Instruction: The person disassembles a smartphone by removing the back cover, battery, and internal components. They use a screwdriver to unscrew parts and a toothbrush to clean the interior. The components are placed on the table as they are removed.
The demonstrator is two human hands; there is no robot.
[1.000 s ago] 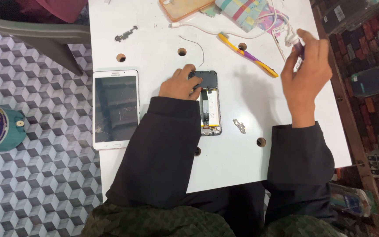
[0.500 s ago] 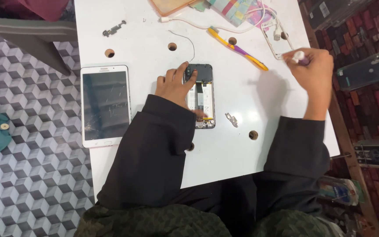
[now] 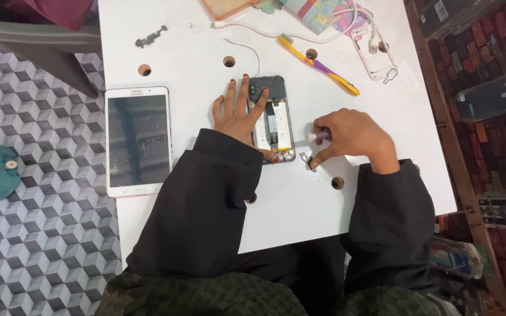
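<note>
An opened phone with its back cover off lies in the middle of the white table. My left hand rests flat on the phone's left edge, fingers spread, holding it down. My right hand sits just right of the phone and grips a small purple-handled tool. Its fingertips touch a small metal part lying on the table.
A white tablet lies at the left of the table. A yellow and purple toothbrush, a white cable, a clear phone case and a small circuit strip lie at the back. Round holes dot the tabletop.
My right hand has come down from the far right of the table to the small metal part beside the phone. My left hand stays on the phone.
</note>
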